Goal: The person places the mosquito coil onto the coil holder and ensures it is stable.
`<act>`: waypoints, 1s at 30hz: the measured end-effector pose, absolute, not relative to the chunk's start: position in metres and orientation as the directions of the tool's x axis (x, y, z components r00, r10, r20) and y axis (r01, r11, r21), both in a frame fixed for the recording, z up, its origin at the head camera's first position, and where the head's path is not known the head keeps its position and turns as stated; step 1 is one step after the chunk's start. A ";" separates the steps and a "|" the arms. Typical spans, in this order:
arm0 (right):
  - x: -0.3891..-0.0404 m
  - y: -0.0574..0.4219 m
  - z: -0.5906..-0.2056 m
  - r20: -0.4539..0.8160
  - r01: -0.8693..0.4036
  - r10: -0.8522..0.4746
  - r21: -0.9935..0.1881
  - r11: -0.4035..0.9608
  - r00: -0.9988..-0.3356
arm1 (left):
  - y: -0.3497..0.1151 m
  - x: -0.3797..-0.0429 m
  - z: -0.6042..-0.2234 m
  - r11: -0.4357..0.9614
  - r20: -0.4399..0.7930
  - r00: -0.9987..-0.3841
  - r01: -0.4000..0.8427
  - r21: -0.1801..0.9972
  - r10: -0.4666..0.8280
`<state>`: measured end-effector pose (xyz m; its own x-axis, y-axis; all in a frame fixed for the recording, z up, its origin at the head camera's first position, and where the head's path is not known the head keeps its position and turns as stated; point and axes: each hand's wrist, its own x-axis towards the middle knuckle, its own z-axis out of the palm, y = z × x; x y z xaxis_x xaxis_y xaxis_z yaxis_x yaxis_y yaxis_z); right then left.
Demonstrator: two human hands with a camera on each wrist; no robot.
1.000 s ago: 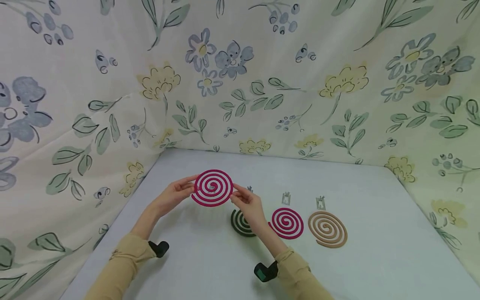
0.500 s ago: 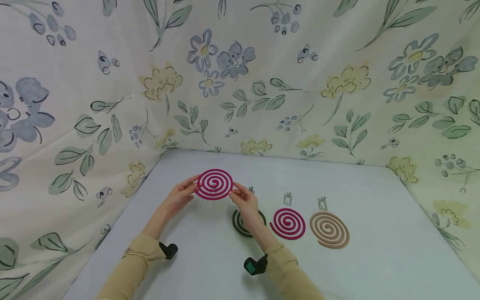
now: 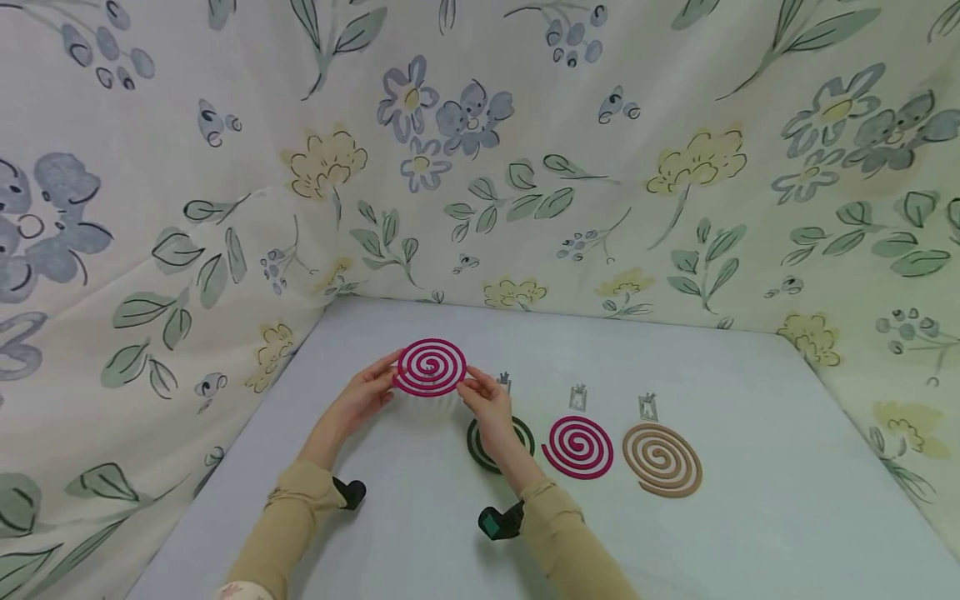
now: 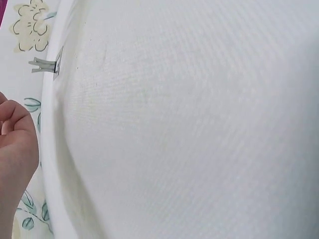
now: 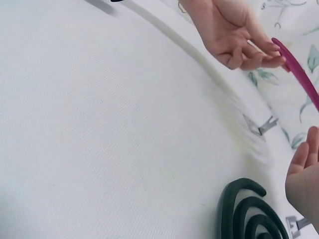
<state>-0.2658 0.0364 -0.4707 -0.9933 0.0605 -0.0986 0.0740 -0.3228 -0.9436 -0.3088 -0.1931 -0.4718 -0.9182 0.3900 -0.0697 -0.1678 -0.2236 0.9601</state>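
Above the white table, both hands hold up a pink mosquito coil (image 3: 431,367) by opposite edges, tilted toward the head camera. My left hand (image 3: 363,396) pinches its left edge between thumb and fingers. On the right edge, my right hand (image 3: 489,410) pinches it too. In the right wrist view the pink coil (image 5: 299,74) appears nearly edge-on, and the left hand (image 5: 232,35) has its fingertips on it. Under the right forearm lies a dark green coil (image 5: 228,209), partly covered. Only a sliver of pink shows at the left wrist view's corner.
Right of the hands, another pink coil (image 3: 579,446) and a tan coil (image 3: 660,454) lie flat. Small metal stands (image 3: 578,397) sit behind the lying coils; another metal stand (image 5: 259,127) is near the table's far edge. Floral cloth (image 3: 525,125) hangs behind and at the sides.
The held pink coil has tipped flatter and shifted slightly right in view. Both forearms have drawn closer together, uncovering more of the green coil.
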 end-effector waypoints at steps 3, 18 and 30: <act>-0.268 0.036 -0.473 -0.096 0.073 0.053 -0.940 -0.333 -0.994 | -0.193 -0.312 -0.474 -0.222 -0.081 -0.918 -0.178 0.959 0.388; -0.280 0.030 -0.483 -0.112 0.081 0.078 -0.943 -0.323 -0.991 | -0.188 -0.319 -0.486 -0.240 -0.132 -0.936 -0.217 0.946 0.326; -0.286 0.021 -0.475 -0.136 0.099 0.095 -0.943 -0.318 -0.986 | -0.186 -0.321 -0.485 -0.339 -0.215 -0.937 -0.304 0.891 0.276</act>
<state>-0.2856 0.0206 -0.4754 -0.9862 0.0952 -0.1355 0.0988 -0.3184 -0.9428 -0.3206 -0.1860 -0.4848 -0.9369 0.2760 -0.2145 -0.3037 -0.3386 0.8906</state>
